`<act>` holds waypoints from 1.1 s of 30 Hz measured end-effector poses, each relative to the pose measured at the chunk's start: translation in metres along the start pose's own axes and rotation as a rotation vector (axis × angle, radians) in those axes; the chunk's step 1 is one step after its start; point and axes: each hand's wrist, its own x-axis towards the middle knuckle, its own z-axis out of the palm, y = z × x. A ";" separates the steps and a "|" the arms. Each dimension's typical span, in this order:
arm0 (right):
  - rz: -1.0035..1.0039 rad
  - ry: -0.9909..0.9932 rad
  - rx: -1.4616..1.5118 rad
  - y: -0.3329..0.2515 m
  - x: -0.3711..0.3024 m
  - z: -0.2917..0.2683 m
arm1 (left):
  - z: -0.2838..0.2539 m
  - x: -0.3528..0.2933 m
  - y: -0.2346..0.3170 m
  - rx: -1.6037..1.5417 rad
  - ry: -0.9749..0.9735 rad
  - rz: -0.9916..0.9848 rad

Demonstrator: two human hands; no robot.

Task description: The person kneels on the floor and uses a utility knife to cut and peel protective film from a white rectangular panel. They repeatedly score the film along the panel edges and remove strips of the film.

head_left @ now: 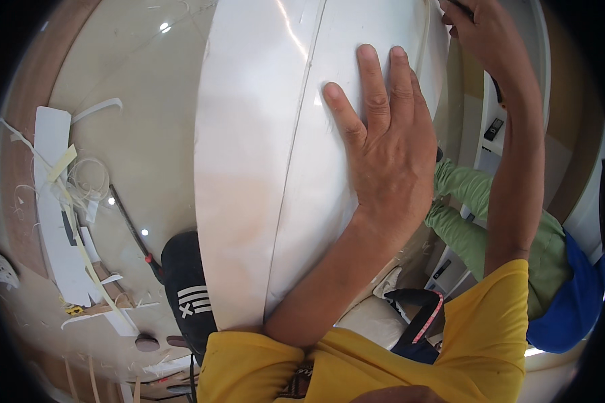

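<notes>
The left hand (390,141) lies flat, fingers spread, bracing the big white panel (262,168) upright before the person, while the right hand (480,30) curls over its top edge, grip unclear.

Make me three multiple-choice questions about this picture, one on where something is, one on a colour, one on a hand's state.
1. Where does the left hand rest?
A. flat on the big white curved panel
B. on the floor
C. on the red-handled tool

2. What colour are the person's sleeves?
A. green
B. yellow
C. black

3. How is the left hand posed?
A. fist shut
B. pinching a strip
C. open, fingers spread on the panel

Answers: 1 A, the palm lies on the panel right of its seam. 2 B, both sleeves at the lower edge are yellow. 3 C, the fingers lie straight against the surface. The right hand reaches to the panel's upper edge; its grip cannot be told.
</notes>
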 end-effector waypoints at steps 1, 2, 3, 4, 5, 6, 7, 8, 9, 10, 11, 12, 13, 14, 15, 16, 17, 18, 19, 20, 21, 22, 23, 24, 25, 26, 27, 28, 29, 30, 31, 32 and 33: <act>0.033 -0.008 0.060 0.003 -0.001 0.001 | 0.000 0.000 0.001 -0.004 -0.005 0.001; -0.028 0.051 0.014 0.002 -0.005 0.003 | 0.001 0.000 0.001 0.004 -0.008 0.001; -0.079 0.111 -0.034 -0.007 -0.015 0.003 | 0.002 -0.002 0.002 0.009 -0.018 0.009; -0.119 0.128 -0.039 -0.014 -0.012 0.006 | 0.003 -0.001 -0.002 0.038 -0.006 -0.001; -0.157 0.146 -0.044 -0.021 -0.011 0.008 | 0.002 0.001 -0.004 0.050 0.009 -0.013; -0.121 0.113 -0.049 -0.022 -0.013 0.003 | 0.001 0.000 -0.002 0.033 0.000 -0.005; -0.103 0.105 -0.059 -0.020 -0.015 0.001 | 0.000 -0.001 -0.001 0.017 -0.007 0.001; -0.088 0.096 -0.067 -0.020 -0.016 -0.001 | 0.000 -0.001 0.000 0.006 -0.004 0.009; -0.102 0.115 -0.074 -0.018 -0.016 0.001 | 0.003 -0.002 -0.001 0.004 0.007 0.011; -0.108 0.120 -0.075 -0.017 -0.015 0.002 | 0.004 -0.002 -0.001 0.003 0.019 0.013; -0.114 0.124 -0.077 -0.016 -0.014 0.002 | 0.004 -0.002 -0.001 0.007 0.017 0.013; -0.115 0.113 -0.071 -0.016 -0.012 0.001 | 0.004 -0.002 -0.001 0.012 0.017 0.011; -0.106 0.116 -0.077 -0.018 -0.011 0.001 | 0.004 -0.002 -0.002 0.017 0.017 0.009; -0.097 0.119 -0.083 -0.019 -0.011 0.002 | 0.003 -0.001 -0.001 0.022 0.012 0.003; -0.074 0.135 -0.101 -0.026 -0.012 0.004 | 0.001 0.000 -0.001 0.025 0.004 0.001; -0.043 0.122 -0.109 -0.026 -0.010 0.004 | 0.000 0.000 -0.001 0.029 -0.004 -0.001; -0.010 0.109 -0.118 -0.025 -0.009 0.005 | 0.000 0.000 -0.002 0.035 0.001 0.002; 0.031 0.066 -0.118 -0.017 -0.001 0.005 | 0.000 0.000 -0.002 0.041 0.005 0.004; 0.071 0.022 -0.119 -0.011 0.006 0.005 | 0.001 -0.001 -0.001 0.047 0.011 0.004; 0.062 0.011 -0.139 -0.010 0.010 0.005 | 0.002 -0.001 0.000 0.043 0.014 0.003; 0.053 0.000 -0.154 -0.010 0.014 0.006 | 0.002 0.000 -0.001 0.044 0.017 0.001; 0.045 -0.011 -0.170 -0.010 0.016 0.008 | 0.001 -0.001 -0.002 0.044 0.019 -0.001; 0.056 -0.011 -0.199 -0.010 0.018 0.010 | 0.000 -0.002 -0.002 0.046 0.013 -0.002; 0.066 -0.008 -0.232 -0.011 0.020 0.012 | 0.000 -0.002 -0.002 0.044 0.010 -0.003; 0.076 -0.006 -0.266 -0.015 0.021 0.012 | 0.000 -0.002 -0.002 0.042 0.007 -0.003; 0.157 -0.087 -0.221 -0.019 0.020 0.007 | 0.000 -0.002 -0.003 0.039 0.004 -0.002; 0.228 -0.169 -0.175 -0.038 0.020 -0.004 | -0.002 -0.001 -0.004 0.037 0.008 -0.008; 0.306 -0.246 -0.130 -0.048 0.019 -0.013 | -0.001 0.000 -0.002 0.033 0.010 -0.007; 0.339 -0.280 -0.127 -0.050 0.022 -0.017 | 0.001 0.001 -0.001 0.033 0.025 -0.003; 0.370 -0.313 -0.124 -0.051 0.025 -0.020 | 0.003 0.001 -0.001 0.033 0.042 0.001; 0.411 -0.347 -0.115 -0.049 0.026 -0.023 | 0.005 -0.001 0.001 0.033 0.049 0.011; 0.295 -0.287 -0.174 -0.032 0.029 -0.017 | 0.004 -0.003 0.002 0.031 0.039 0.016; 0.182 -0.222 -0.243 -0.005 0.031 -0.006 | 0.004 -0.002 0.003 0.018 0.032 0.024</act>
